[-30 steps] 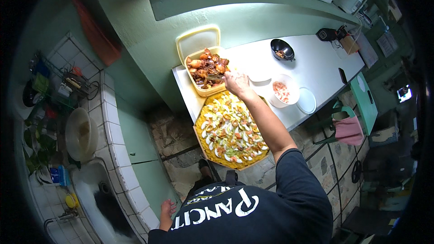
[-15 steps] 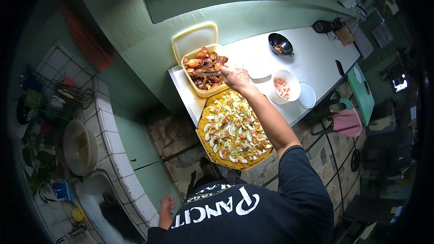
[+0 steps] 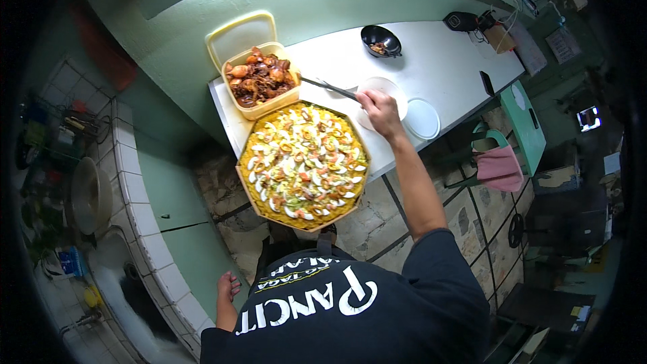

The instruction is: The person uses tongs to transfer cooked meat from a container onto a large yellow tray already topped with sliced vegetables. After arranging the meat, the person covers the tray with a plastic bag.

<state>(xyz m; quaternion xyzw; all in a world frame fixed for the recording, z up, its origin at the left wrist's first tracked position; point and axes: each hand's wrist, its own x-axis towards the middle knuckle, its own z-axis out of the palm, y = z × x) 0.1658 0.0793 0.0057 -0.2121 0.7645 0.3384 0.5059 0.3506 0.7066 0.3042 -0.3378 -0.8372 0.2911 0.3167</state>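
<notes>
My right hand [image 3: 380,112] is closed around a pair of slim dark tongs [image 3: 330,87]. Their tips point left, close to the right rim of a yellow plastic tub [image 3: 269,106] of dark saucy meat pieces and whole reddish-brown eggs [image 3: 237,75]. In front of the tub, at the table's near edge, lies an eight-sided tray [image 3: 238,174] of yellow noodles [image 3: 256,197] topped with egg slices, rings and chopped greens. My right hand partly covers a white bowl [image 3: 381,83]. Low at my left side hangs my left hand [image 3: 228,288], its fingers loosely bent and holding nothing.
A black bowl [image 3: 381,41] with some food, a round pale lid [image 3: 422,119] and a black phone-like slab [image 3: 486,83] are on the white table [image 3: 445,54]. Left is a tiled counter [image 3: 145,222] with a sink. A green chair [image 3: 495,138] stands right.
My right hand has drawn back from over the tub to the right, nearer the white bowl, tongs still in it. The view has shifted, so the table items sit farther left. My left hand stays low.
</notes>
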